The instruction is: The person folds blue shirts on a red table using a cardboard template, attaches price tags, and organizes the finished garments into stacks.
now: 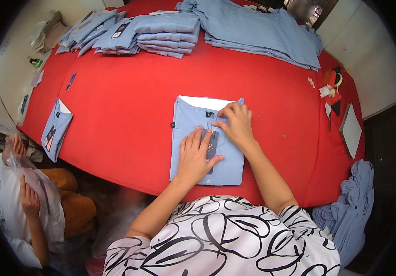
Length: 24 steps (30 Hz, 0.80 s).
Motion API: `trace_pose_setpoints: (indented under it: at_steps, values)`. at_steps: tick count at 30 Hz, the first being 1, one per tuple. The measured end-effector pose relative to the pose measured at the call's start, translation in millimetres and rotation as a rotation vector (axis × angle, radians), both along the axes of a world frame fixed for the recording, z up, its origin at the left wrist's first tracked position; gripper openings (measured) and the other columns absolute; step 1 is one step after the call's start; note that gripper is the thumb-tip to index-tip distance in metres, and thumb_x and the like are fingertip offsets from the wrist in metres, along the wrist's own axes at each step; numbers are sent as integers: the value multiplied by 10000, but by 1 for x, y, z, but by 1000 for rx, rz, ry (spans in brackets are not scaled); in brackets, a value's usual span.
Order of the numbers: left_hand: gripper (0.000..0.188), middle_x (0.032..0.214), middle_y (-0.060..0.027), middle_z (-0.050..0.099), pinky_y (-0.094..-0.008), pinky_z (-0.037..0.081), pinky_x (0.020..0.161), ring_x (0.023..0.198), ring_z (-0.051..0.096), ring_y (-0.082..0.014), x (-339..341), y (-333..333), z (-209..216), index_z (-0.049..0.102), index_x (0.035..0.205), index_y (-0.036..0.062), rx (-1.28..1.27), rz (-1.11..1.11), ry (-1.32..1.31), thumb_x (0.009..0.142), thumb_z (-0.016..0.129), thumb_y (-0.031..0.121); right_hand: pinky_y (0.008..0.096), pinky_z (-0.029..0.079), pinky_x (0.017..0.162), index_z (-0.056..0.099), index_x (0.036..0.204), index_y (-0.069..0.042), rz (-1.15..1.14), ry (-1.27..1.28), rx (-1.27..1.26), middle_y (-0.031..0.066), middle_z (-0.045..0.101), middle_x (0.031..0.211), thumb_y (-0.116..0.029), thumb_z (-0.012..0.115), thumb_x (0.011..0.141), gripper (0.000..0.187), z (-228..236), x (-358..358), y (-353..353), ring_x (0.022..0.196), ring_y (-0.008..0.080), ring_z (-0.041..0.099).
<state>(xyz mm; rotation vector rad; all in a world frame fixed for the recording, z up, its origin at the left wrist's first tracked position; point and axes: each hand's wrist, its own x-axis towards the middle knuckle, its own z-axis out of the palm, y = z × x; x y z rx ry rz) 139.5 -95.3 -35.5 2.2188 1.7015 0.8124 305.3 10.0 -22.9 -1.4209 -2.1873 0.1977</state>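
Note:
A folded light-blue shirt (230, 161) lies on the red-covered table right in front of me, a white sheet (205, 102) showing along its far edge. My left hand (192, 157) rests flat on it with fingers stretched out, partly over a dark hang tag (213, 143). At the upper right of the shirt, my right hand (235, 125) has bent fingers, with thumb and fingertips gathering the fabric beside the neck opening. The exact grip under those fingertips is partly hidden.
Folded shirts (168, 37) are stacked at the far left, beside spread blue garments (258, 34). Another folded shirt (57, 129) and a pen (71, 82) lie left. A tape roll (338, 80) and white board (351, 131) sit right. A co-worker (27, 198) handles clear plastic at left.

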Motion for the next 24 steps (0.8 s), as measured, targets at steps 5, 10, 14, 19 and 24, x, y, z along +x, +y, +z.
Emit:
trace_pose_setpoints:
  at_steps: [5, 10, 14, 19, 24]
  values:
    - [657, 1375, -239, 487, -444, 398, 1033, 1245, 485, -363, -45, 16, 19, 383, 1436, -3, 13, 243, -90, 935, 630, 344, 379, 524, 827, 622, 1153, -73, -297, 465, -229, 107, 577, 1170, -203, 713, 877, 319, 0, 41, -1, 1090, 226, 594]
    - [583, 1159, -210, 635, -396, 502, 894, 1017, 632, -334, -89, 49, 36, 345, 1449, -12, -601, 305, -449, 959, 583, 196, 319, 550, 755, 574, 1275, -36, -265, 944, -708, 132, 577, 1190, -120, 630, 916, 373, 15, 49, -7, 999, 186, 622]
    - [559, 1175, -180, 631, -342, 505, 893, 1023, 637, -254, -101, 95, 21, 334, 1464, -24, -684, 103, -967, 950, 545, 45, 295, 539, 766, 562, 1315, -26, -184, 860, -716, 119, 593, 1169, -64, 607, 912, 408, -15, 56, 14, 961, 177, 628]
    - [685, 1202, -157, 598, -300, 499, 862, 960, 607, -168, -122, 125, -1, 329, 1527, 89, -619, -77, -939, 896, 527, -89, 278, 535, 742, 586, 1309, -29, -160, 990, -920, 63, 620, 1021, 43, 581, 881, 434, -4, 41, 26, 888, 136, 617]
    - [709, 1371, -134, 554, -281, 490, 928, 1125, 590, -185, -195, 140, 7, 444, 1479, 134, -408, -32, -683, 842, 499, -171, 295, 560, 786, 598, 1308, -31, -38, 902, -991, 87, 637, 1064, 46, 592, 888, 427, -3, -29, 67, 908, 160, 640]
